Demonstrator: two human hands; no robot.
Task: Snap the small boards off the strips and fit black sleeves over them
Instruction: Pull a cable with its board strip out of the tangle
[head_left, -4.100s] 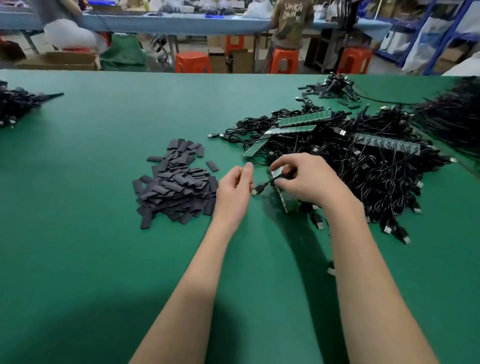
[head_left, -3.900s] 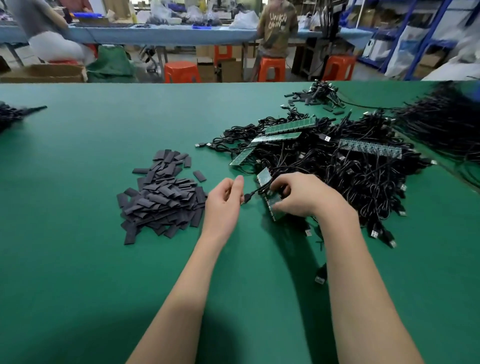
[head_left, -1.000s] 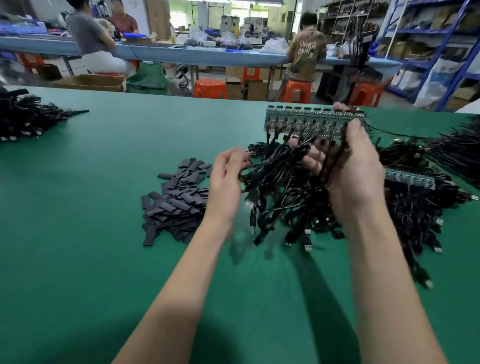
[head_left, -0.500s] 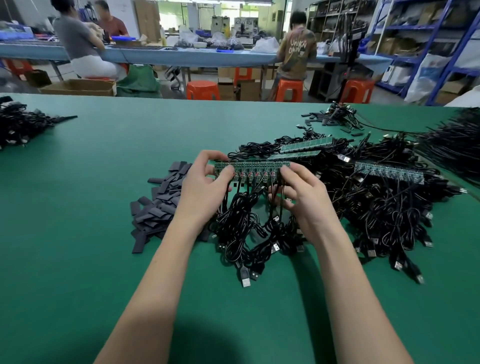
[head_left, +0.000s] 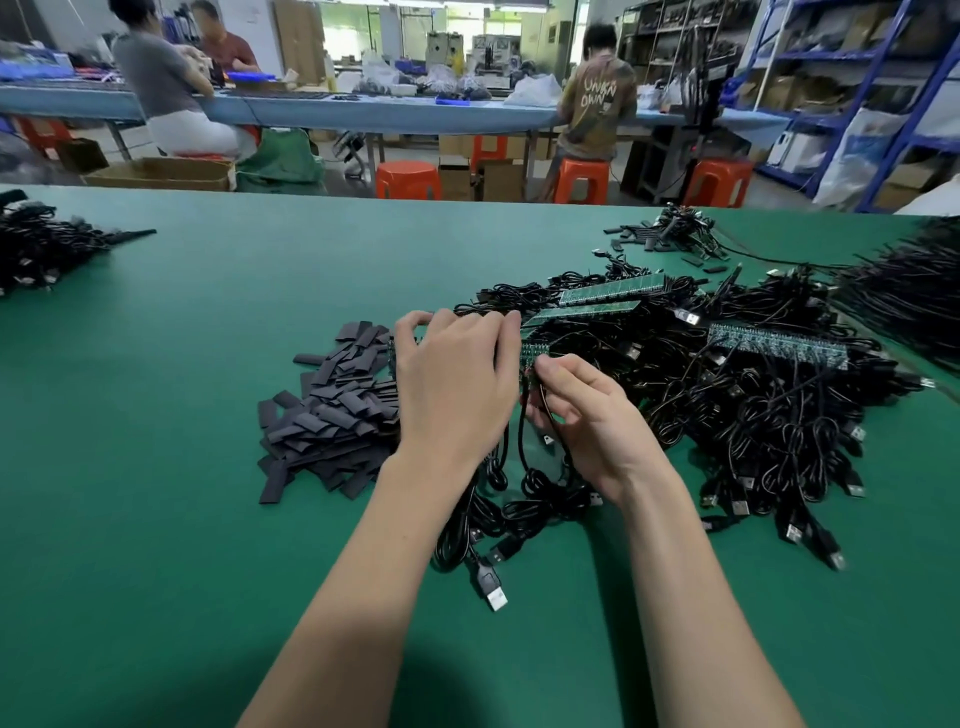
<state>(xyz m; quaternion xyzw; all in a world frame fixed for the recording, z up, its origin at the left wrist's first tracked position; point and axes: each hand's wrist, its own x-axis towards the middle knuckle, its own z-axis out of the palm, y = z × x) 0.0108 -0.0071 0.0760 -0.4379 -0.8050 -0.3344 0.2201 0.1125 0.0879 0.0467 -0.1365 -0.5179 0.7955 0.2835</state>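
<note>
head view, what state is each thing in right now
left hand: curled over the strip, gripping it
right hand: pinching the strip's right end
strip: held up between both hands, cables hanging from it
sleeves: loose pile on the mat, none fitted
other strips: lying whole on the cable heap
cables: tangled heap

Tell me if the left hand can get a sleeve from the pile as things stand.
Probably yes, once it lets go. The left hand grips the strip right beside the sleeve pile, and nothing lies between them. The right hand also holds the strip.
</note>
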